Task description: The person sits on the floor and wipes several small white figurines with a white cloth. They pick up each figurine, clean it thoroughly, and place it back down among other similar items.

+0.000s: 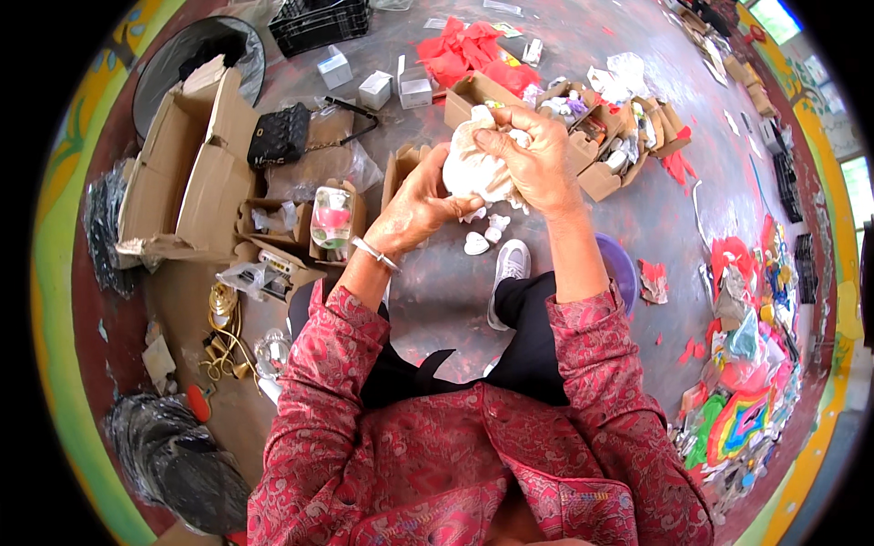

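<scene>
left hand [414, 205], right hand [541, 166]: fingers pinching opposite sides of cream crumpled cloth-like bundle [473, 166], likely to keep soft folds steady

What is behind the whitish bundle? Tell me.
Past the lower edge of the whitish bundle, small white pieces appear to lie on the grey floor. What is directly behind it is covered by it, the left hand and the right hand.
</scene>
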Demonstrator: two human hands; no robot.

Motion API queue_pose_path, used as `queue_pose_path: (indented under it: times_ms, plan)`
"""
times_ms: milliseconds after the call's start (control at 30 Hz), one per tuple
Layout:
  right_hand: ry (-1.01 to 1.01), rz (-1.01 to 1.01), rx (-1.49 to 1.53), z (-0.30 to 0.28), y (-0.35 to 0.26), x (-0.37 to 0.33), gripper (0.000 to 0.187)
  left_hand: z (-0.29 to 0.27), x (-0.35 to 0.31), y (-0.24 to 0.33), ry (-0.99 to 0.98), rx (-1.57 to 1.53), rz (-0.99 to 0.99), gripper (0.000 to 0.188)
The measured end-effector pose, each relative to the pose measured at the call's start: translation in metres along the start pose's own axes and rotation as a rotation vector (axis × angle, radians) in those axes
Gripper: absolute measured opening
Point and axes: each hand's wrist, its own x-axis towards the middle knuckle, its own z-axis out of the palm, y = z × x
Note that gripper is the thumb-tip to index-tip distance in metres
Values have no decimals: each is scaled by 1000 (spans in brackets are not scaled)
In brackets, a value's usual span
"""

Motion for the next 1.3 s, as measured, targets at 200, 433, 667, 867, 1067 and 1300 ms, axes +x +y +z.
queue_pose_path:
  times_ms: [200,433,667,867,1067,1300]
  plan:
    - [69,86,603,-8,-7,-3,8,2,4,4,22,-41,-41,51]
    - [-115,-224,-107,14,-16,-12,7,-17,6,-23,-199,1442,555,36]
    - [502,-18,791,-37,-9,6,10,-2,8,-12,177,713,331,59]
    - [105,-511,-445,4,7,3,7,3,4,-15,126,220,190,60]
    - [455,157,-115,-21,6,9,12,0,-4,-2,-4,40,78,70]
    - [529,51,126,-16,5,5,15,-6,-3,2,-127,-451,29,70]
